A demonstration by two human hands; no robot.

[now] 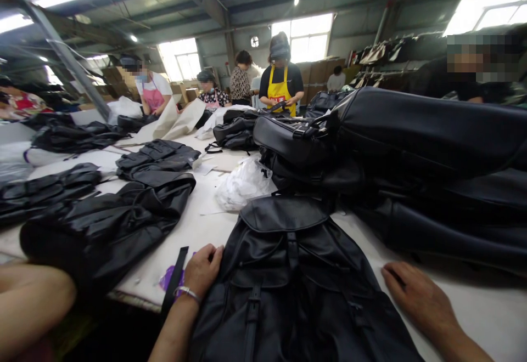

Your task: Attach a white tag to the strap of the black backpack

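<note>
A black leather-look backpack lies front up on the table before me, its flap at the far end and buckled straps down its front. My left hand, with a bracelet at the wrist, is closed at the backpack's left edge; its fingertips are partly hidden. To the right of the bag, my right hand rests on the white tabletop with its fingers loosely stretched, holding nothing that I can see. A black strap and something purple lie beside my left wrist.
Black bags are piled high at the right. More black backpacks lie at the left, near another person's bare arm. A crumpled white plastic bag sits beyond my backpack. Several people stand around the far side, one in a yellow apron.
</note>
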